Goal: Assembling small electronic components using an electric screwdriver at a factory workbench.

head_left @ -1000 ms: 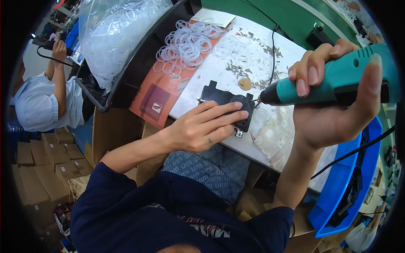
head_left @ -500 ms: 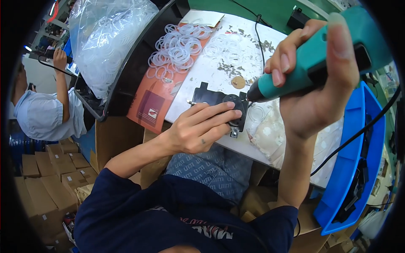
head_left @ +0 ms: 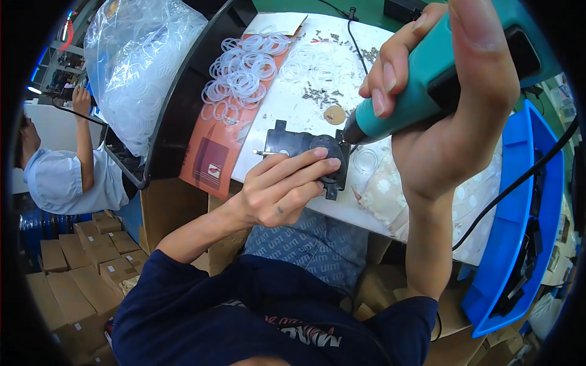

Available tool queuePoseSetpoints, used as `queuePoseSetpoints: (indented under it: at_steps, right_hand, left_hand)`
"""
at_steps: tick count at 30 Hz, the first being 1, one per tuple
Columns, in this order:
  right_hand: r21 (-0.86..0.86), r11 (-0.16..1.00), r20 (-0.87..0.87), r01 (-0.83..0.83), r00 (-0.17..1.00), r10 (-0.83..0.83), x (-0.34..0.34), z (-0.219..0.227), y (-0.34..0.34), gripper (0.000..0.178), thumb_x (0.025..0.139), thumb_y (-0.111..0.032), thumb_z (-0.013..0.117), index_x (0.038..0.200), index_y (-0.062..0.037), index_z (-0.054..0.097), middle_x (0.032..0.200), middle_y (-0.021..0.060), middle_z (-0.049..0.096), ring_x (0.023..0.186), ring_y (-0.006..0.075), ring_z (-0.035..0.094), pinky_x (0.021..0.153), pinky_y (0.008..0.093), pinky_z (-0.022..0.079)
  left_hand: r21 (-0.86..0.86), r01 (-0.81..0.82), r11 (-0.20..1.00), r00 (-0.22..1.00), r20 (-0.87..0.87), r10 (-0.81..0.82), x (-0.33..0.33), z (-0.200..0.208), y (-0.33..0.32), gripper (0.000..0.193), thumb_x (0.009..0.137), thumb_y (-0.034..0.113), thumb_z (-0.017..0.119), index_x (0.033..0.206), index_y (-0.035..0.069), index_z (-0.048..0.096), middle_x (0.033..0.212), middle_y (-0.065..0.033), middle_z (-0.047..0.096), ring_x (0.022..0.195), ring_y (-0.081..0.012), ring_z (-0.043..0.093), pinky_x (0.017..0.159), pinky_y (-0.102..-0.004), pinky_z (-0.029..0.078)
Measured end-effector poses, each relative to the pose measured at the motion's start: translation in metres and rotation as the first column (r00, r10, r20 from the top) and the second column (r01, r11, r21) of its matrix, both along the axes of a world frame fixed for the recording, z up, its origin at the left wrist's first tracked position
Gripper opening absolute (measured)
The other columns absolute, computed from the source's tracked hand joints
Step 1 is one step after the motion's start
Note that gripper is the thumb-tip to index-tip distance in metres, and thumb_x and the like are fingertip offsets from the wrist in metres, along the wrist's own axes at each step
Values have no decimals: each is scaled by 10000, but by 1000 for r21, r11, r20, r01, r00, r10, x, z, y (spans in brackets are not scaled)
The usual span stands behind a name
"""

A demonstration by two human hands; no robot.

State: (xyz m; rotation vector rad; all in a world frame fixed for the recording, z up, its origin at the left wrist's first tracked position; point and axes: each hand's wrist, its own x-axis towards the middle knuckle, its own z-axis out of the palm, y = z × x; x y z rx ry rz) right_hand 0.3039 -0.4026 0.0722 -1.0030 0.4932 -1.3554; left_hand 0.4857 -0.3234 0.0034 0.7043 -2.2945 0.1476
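A black plastic housing (head_left: 290, 141) with a round raised part lies near the front edge of the white tabletop. My left hand (head_left: 271, 190) rests over it, fingers stretched across the round part and holding it down; the thumb is hidden. A metal pin (head_left: 261, 152) sticks out from the housing's left side. My right hand (head_left: 448, 134) is wrapped round a teal electric screwdriver (head_left: 427, 64), tilted down to the left. Its black nose (head_left: 352, 131) meets the housing's upper right corner, where a screw cannot be made out.
Clear plastic rings (head_left: 244, 76) lie heaped on an orange sheet (head_left: 204, 143). Small screws (head_left: 321, 96) are scattered beyond the housing, beside a round tan disc (head_left: 334, 114). A blue bin (head_left: 513, 201) stands right, a bag of rings (head_left: 137, 79) left. Another person (head_left: 76, 165) sits far left.
The whole scene has shifted a little left in the view. Both hands keep their hold, and the screwdriver's nose stays at the same corner of the housing.
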Motion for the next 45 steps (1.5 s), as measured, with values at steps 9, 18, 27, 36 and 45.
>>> queuePoseSetpoints:
  at_steps: [9, 18, 27, 36, 45]
  right_hand:
    - [160, 983, 170, -91, 983, 63, -3, -6, -10, 525, 856, -137, 631, 1283, 64, 401, 588, 148, 564, 413, 196, 532, 400, 292, 455]
    - [40, 978, 14, 203, 979, -204, 23, -1, -7, 277, 851, -110, 612, 1071, 47, 549, 650, 64, 554, 478, 130, 520, 435, 248, 419]
    - [-198, 940, -22, 277, 958, -287, 23, -7, -4, 293, 863, -191, 598, 1024, 49, 545, 604, 63, 536, 442, 117, 496, 427, 249, 424]
    - [-418, 846, -48, 333, 921, -386, 23, -1, 6, 341, 874, -272, 585, 976, 51, 541, 557, 63, 518, 407, 104, 472, 419, 249, 429]
    - [-238, 970, -144, 55, 985, -91, 14, 14, 4, 394, 887, -337, 514, 684, -1, 488, 539, 33, 461, 423, 89, 434, 459, 249, 400]
  left_hand:
    - [8, -10, 1000, 1000, 4, 10, 0, 0, 1, 160, 729, -46, 579, 845, 45, 516, 1049, -146, 675, 997, -262, 656, 632, -275, 463]
    - [5, -16, 1000, 1000, -13, 17, -3, 0, 1, 172, 724, -47, 587, 854, 44, 521, 1052, -149, 674, 999, -267, 656, 619, -273, 462]
    - [-1, -7, 1000, 1000, -13, 7, -2, 1, -1, 182, 712, -61, 578, 855, 41, 528, 1043, -156, 676, 986, -259, 663, 604, -261, 457]
    - [13, 6, 1000, 999, -32, -6, 0, 2, 0, 192, 716, -84, 572, 858, 31, 517, 1018, -159, 682, 969, -241, 670, 582, -243, 441]
    - [16, -7, 1000, 999, -54, 8, -1, 1, -3, 178, 719, -80, 569, 839, 45, 528, 1019, -145, 684, 971, -236, 669, 587, -241, 435]
